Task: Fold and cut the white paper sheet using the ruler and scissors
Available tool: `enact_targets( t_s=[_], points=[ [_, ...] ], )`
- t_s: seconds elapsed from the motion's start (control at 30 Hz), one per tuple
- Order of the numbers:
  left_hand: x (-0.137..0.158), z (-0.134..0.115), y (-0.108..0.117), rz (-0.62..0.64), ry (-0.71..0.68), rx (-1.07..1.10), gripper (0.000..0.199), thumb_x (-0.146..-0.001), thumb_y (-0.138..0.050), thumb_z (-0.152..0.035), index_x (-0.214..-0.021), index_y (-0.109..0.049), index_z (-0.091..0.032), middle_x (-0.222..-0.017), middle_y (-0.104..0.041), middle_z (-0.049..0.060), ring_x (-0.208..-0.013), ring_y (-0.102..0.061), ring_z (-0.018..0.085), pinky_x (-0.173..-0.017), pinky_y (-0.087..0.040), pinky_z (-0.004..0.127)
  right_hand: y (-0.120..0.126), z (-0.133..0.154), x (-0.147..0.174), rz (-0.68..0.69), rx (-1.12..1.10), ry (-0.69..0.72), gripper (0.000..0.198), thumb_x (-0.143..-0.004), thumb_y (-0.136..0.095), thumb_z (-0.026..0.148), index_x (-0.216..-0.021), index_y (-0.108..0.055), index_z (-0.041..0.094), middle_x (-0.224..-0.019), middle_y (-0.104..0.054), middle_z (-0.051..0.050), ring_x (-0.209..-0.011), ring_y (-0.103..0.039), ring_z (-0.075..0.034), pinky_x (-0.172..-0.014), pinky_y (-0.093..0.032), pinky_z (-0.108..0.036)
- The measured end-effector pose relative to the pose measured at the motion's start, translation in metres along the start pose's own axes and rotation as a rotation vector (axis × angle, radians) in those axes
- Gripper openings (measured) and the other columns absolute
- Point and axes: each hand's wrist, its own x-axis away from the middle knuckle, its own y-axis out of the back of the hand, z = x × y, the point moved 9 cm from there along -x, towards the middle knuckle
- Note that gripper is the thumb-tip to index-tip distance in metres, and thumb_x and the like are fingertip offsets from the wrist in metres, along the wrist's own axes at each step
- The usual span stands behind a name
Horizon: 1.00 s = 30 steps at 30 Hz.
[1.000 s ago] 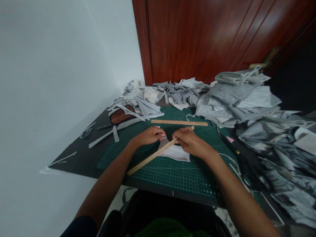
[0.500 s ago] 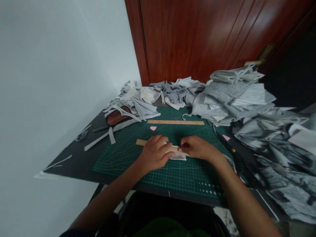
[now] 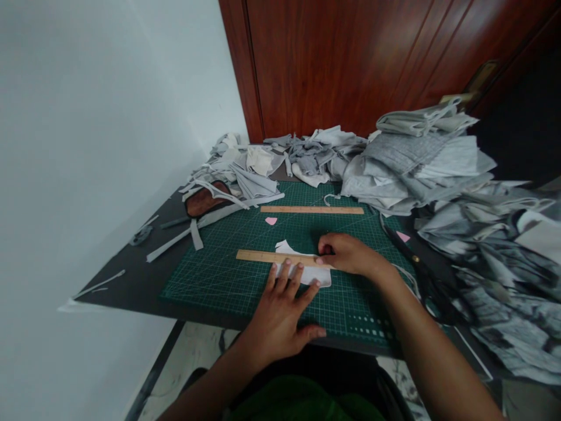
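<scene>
A white cut piece of cloth or paper [image 3: 316, 276] lies flat on the green cutting mat [image 3: 205, 280], with a thin wooden ruler [image 3: 258, 255] across it. My left hand [image 3: 280, 318] is open, fingers spread. Its fingertips touch the ruler's near edge and the white piece, and its thumb points right. At the ruler's right end, my right hand [image 3: 346, 252] is closed with curled fingers, its thumb against the ruler. Whatever those fingers hold, if anything, is hidden. The right hand also covers that end of the ruler.
Farther back lies a second wooden ruler [image 3: 311, 210], near a pink chip [image 3: 271, 221]. Black scissors [image 3: 432, 298] rest at the right beside tall heaps of grey cloth [image 3: 407, 166]. Scraps and a brown dark-edged piece [image 3: 208, 202] lie at the left. Another pink chip [image 3: 402, 236] is right.
My left hand has drawn back toward me and spread its fingers, uncovering the ruler's middle and the white piece. The right hand stays at the ruler's right end.
</scene>
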Motion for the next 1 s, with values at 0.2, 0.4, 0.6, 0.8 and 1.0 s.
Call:
enact_targets(
  t_s=[0.2, 0.4, 0.6, 0.8, 1.0],
  points=[
    [-0.01, 0.004, 0.002, 0.006, 0.007, 0.041, 0.109, -0.071, -0.049, -0.097, -0.156, -0.043, -0.03, -0.167, -0.029, 0.018, -0.155, -0.016, 0.049, -0.119, -0.018, 0.074, 0.001, 0.014, 0.0, -0.029, 0.066, 0.029, 0.019, -0.084, -0.075, 0.038, -0.091, -0.067, 0.022, -0.087, -0.066, -0.002, -0.081, -0.059, -0.019, -0.07, -0.036, -0.029],
    [-0.002, 0.0, 0.001, -0.035, 0.028, -0.002, 0.104, -0.081, -0.048, -0.089, -0.157, -0.04, -0.018, -0.165, -0.032, 0.022, -0.155, -0.021, 0.044, -0.121, -0.024, 0.067, -0.006, 0.013, -0.002, -0.003, 0.137, -0.063, 0.033, -0.075, -0.083, 0.038, -0.094, -0.062, 0.023, -0.095, -0.064, -0.003, -0.092, -0.057, -0.024, -0.076, -0.034, -0.032],
    [0.007, -0.004, 0.001, -0.071, 0.07, -0.036, 0.096, -0.088, -0.049, -0.082, -0.148, -0.049, -0.008, -0.159, -0.04, 0.026, -0.152, -0.032, 0.041, -0.123, -0.028, 0.061, -0.004, 0.017, 0.005, 0.052, 0.101, -0.054, 0.04, -0.071, -0.085, 0.036, -0.099, -0.06, 0.022, -0.101, -0.062, -0.004, -0.101, -0.056, -0.027, -0.085, -0.036, -0.035],
    [0.005, -0.005, 0.003, -0.077, 0.063, -0.01, 0.097, -0.087, -0.051, -0.081, -0.15, -0.047, -0.008, -0.153, -0.05, 0.024, -0.146, -0.043, 0.041, -0.123, -0.027, 0.061, -0.007, 0.009, 0.01, 0.113, 0.078, -0.078, 0.052, -0.067, -0.087, 0.031, -0.111, -0.059, 0.024, -0.109, -0.061, -0.005, -0.109, -0.055, -0.03, -0.091, -0.036, -0.04],
    [0.006, -0.005, 0.002, -0.091, 0.071, 0.0, 0.098, -0.087, -0.051, -0.082, -0.149, -0.048, -0.006, -0.148, -0.055, 0.025, -0.142, -0.046, 0.042, -0.122, -0.029, 0.062, -0.009, 0.012, 0.011, 0.134, 0.063, -0.084, 0.052, -0.069, -0.085, 0.028, -0.112, -0.057, 0.025, -0.112, -0.06, -0.005, -0.111, -0.054, -0.03, -0.095, -0.037, -0.042]
  ],
)
